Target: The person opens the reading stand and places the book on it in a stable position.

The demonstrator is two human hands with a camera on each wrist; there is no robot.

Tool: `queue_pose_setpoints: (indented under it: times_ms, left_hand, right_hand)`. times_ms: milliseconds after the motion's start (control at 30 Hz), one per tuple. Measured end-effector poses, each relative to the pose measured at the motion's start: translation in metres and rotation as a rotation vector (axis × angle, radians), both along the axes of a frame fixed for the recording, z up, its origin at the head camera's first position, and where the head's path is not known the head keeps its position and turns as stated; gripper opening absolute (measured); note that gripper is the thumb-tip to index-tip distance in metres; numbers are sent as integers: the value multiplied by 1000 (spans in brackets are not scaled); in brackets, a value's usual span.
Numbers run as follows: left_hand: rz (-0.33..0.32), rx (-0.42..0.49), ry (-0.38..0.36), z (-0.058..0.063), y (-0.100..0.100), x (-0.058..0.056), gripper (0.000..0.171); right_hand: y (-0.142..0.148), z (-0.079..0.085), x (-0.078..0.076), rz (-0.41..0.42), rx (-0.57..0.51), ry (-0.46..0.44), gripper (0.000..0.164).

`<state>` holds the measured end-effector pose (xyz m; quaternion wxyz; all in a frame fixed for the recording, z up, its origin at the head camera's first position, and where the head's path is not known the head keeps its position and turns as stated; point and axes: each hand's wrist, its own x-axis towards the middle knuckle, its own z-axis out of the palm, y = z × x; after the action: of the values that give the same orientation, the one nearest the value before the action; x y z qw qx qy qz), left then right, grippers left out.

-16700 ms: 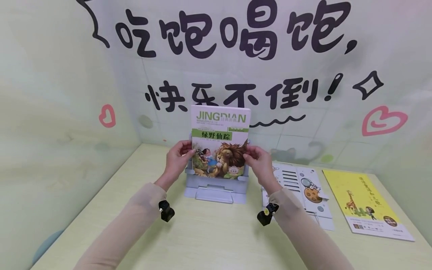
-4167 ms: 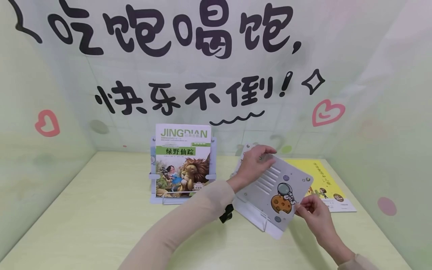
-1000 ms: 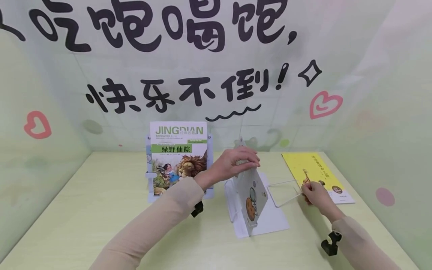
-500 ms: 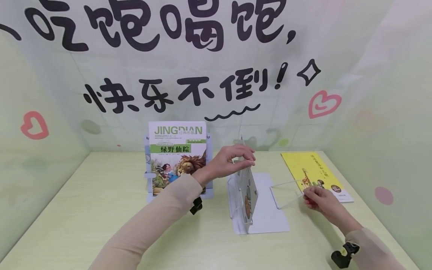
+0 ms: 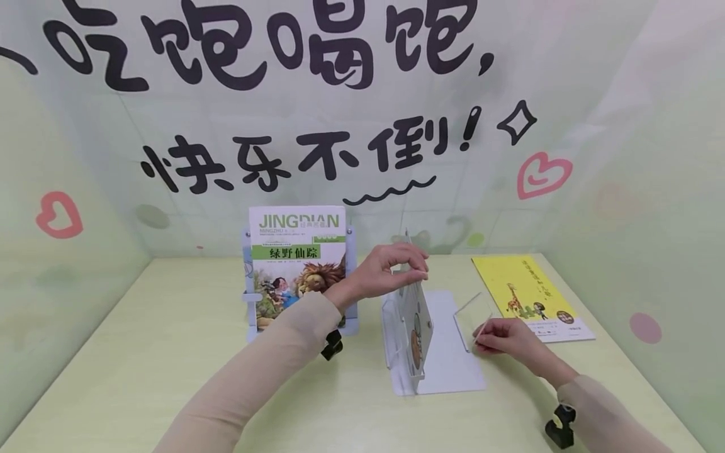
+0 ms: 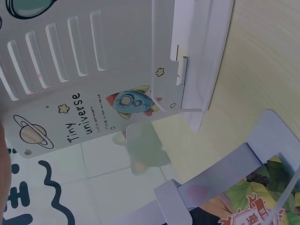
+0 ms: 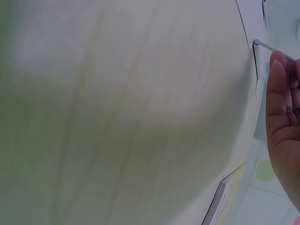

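a pale green table point(image 5: 170, 352) sits in a corner of walls covered with black lettering and pink hearts. the white book stand point(image 5: 416, 327) stands upright on its base near the middle, edge-on, its long axis running away from the person. the left hand point(image 5: 391, 270) pinches its top edge; the right hand point(image 5: 504, 336) pinches its wire prop point(image 5: 472, 311), just right of the panel.
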<state>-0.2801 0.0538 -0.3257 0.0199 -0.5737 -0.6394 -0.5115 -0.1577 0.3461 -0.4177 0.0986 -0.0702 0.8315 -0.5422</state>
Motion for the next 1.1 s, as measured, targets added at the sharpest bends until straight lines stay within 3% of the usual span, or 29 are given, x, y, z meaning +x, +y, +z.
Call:
queue_pose_setpoints:
  times_ms: [167,367,667,1100]
  left_hand:
    - [2,-3,-11,-1,2,-1,4]
    - [2,5,3,-2,5,-2,5]
    - [1,-9,-2,-2,10,-4,5]
    - [3,-19,47,-2,21,-7,7]
  right_hand:
    - [-9,-4,-5,29,123,79,12]
    - [-13,-4,-9,52,204,70,11]
    - [-26,-7,-18,125,232,97,12]
    - [-27,-6,-17,106,248,16,11]
